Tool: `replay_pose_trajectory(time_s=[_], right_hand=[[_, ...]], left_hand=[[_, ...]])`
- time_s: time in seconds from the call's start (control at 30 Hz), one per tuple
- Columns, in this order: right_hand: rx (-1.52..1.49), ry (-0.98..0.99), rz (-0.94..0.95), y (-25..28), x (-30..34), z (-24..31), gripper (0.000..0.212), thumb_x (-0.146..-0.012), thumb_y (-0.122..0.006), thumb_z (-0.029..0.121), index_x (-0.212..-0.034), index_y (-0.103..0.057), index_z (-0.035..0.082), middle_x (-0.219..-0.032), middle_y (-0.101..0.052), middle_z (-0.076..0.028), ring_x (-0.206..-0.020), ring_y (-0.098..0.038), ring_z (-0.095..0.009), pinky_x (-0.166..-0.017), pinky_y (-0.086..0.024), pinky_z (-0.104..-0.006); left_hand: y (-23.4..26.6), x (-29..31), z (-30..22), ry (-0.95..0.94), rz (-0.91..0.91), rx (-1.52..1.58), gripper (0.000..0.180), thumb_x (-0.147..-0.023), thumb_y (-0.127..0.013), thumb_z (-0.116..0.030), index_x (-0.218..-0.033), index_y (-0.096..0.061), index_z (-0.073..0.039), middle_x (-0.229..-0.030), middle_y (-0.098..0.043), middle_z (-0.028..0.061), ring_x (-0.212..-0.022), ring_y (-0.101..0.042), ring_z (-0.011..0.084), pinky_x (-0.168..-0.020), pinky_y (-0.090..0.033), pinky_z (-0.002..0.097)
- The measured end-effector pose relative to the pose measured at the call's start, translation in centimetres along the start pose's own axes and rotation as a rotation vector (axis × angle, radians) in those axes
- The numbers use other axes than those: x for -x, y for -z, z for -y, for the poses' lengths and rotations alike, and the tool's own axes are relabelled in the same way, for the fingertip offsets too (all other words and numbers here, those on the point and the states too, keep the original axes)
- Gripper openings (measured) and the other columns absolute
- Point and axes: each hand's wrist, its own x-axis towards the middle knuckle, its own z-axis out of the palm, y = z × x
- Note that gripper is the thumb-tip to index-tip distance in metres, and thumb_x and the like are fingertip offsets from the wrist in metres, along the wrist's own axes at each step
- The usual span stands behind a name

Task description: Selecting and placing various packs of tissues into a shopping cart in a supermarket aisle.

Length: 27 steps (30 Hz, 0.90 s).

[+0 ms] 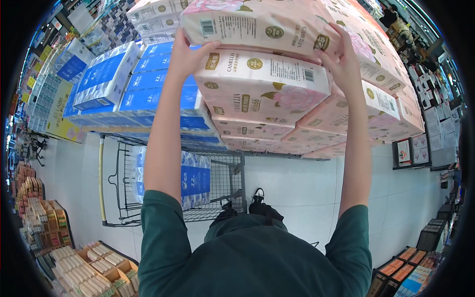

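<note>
Both my arms reach forward to a pink, flower-printed tissue pack (240, 27) on top of a tall stack. My left hand (188, 55) grips its near left corner, thumb along the lower edge. At its right end, my right hand (341, 62) has its fingers over the side and its thumb at the lower edge. Directly below lies a similar pink tissue pack (262, 94), close under the held one. I cannot tell whether the held pack still rests on the stack.
More pink packs (326, 116) form the stack, with blue-and-white packs (158, 96) on its left. A wire shopping cart (230, 185) stands below on the left, holding blue-and-white packs (195, 173). Wooden bins (123, 270) are at lower left, dark shelving (396, 267) at lower right.
</note>
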Motion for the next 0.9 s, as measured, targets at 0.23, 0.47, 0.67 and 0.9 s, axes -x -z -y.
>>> replay_pose_trajectory(time_s=[0.23, 0.47, 0.67, 0.9], right_hand=[[0.665, 0.252, -0.059, -2.0, -0.4, -2.9, 0.071, -0.077, -0.083, 0.021, -0.14, -0.052, 0.013, -0.131, -0.059, -0.018, -0.119, -0.054, -0.036, -0.097, -0.047, -0.044], [0.447, 0.303, -0.119, -4.5, 8.8, 6.2, 0.052, -0.08, -0.078, 0.011, -0.128, -0.06, 0.01, -0.132, -0.053, -0.018, -0.126, -0.049, -0.037, -0.105, -0.041, -0.0492], [-0.018, -0.027, 0.634, -13.4, 31.7, 6.5, 0.045, -0.086, -0.073, 0.017, -0.127, -0.059, 0.008, -0.125, -0.051, -0.022, -0.119, -0.05, -0.041, -0.103, -0.043, -0.0488], [-0.021, -0.246, 0.999, -21.9, 54.3, 8.9, 0.038, -0.085, -0.073, 0.016, -0.121, -0.062, 0.008, -0.124, -0.051, -0.02, -0.116, -0.051, -0.04, -0.099, -0.047, -0.0491]], left_hand=[[-1.4, -0.1, -1.0, 0.096, 0.131, -0.184, 0.083, -0.074, -0.09, -0.03, -0.134, -0.046, 0.005, -0.128, -0.061, 0.0205, -0.116, -0.062, 0.0268, -0.097, -0.053, 0.0379], [5.2, 14.1, -0.1, 0.105, -0.106, -0.384, 0.059, -0.092, -0.074, -0.028, -0.14, -0.053, -0.004, -0.136, -0.06, 0.015, -0.13, -0.054, 0.0258, -0.111, -0.04, 0.0414], [20.5, 38.4, 2.9, 0.373, -0.089, -1.026, 0.03, -0.087, -0.07, -0.017, -0.114, -0.067, -0.004, -0.115, -0.064, 0.0168, -0.111, -0.059, 0.037, -0.096, -0.046, 0.0459], [40.7, 50.9, 0.5, 0.418, -0.236, -1.75, 0.047, -0.092, -0.066, -0.028, -0.134, -0.055, -0.009, -0.131, -0.057, 0.0165, -0.118, -0.058, 0.0359, -0.098, -0.045, 0.0512]])
